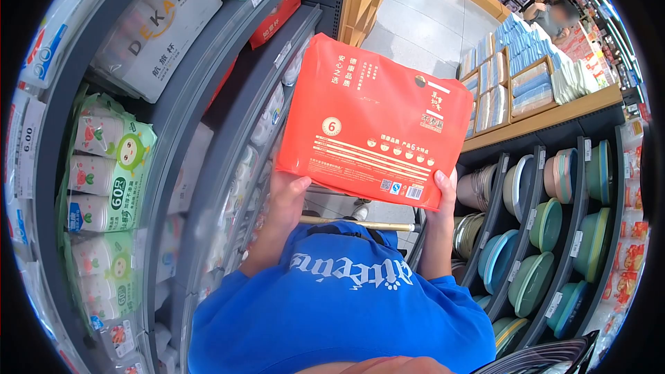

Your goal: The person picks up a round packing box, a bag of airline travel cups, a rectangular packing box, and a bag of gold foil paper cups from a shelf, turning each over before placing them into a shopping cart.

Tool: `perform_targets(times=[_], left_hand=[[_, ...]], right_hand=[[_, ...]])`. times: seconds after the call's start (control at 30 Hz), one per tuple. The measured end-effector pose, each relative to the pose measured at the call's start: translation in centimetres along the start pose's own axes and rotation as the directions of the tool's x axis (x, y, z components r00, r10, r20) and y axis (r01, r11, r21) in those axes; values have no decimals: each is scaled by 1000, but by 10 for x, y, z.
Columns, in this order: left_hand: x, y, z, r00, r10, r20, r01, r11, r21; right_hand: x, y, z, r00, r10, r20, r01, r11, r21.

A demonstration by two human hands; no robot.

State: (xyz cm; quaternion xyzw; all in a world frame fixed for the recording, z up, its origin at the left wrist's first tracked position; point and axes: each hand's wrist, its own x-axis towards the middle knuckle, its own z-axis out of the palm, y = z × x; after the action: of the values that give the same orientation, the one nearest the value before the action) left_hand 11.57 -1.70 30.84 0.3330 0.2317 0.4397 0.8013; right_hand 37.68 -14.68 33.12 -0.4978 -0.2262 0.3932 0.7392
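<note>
I hold a large red plastic package up in front of my chest. White Chinese text, a barcode and a row of small printed pictures cover the side facing me. At its lower left corner, my left hand is closed on the edge, thumb in front. My right hand grips the lower right corner the same way. The fingers behind the package are hidden. Below it is a pale bar, close to my blue shirt.
Shelves on the left hold green packs of paper cups and a white DEKANG pack. Basins fill the racks at right, under a wooden display of folded blue and white goods. Another person is at the far right.
</note>
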Motion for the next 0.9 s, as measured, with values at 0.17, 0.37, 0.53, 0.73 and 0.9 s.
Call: perform_targets(times=[0.17,0.37,0.53,0.73,0.9], left_hand=[[0,0,0,1000,4,4,-4,1000,1],[0,-1,-1,1000,18,5,-18,1000,-4],[0,-1,0,1000,17,-4,-17,1000,-7],[0,-1,-1,1000,23,-11,-23,1000,-1],[1,-2,-1,1000,28,-7,-28,1000,6]], right_hand=[[1,-2,2,1000,-1,28,1,1000,0],[0,-3,4,1000,-5,24,5,1000,2],[1,-3,3,999,5,34,-5,1000,8],[2,-1,2,999,7,40,-7,1000,1],[2,-1,1,999,11,39,-11,1000,1]])
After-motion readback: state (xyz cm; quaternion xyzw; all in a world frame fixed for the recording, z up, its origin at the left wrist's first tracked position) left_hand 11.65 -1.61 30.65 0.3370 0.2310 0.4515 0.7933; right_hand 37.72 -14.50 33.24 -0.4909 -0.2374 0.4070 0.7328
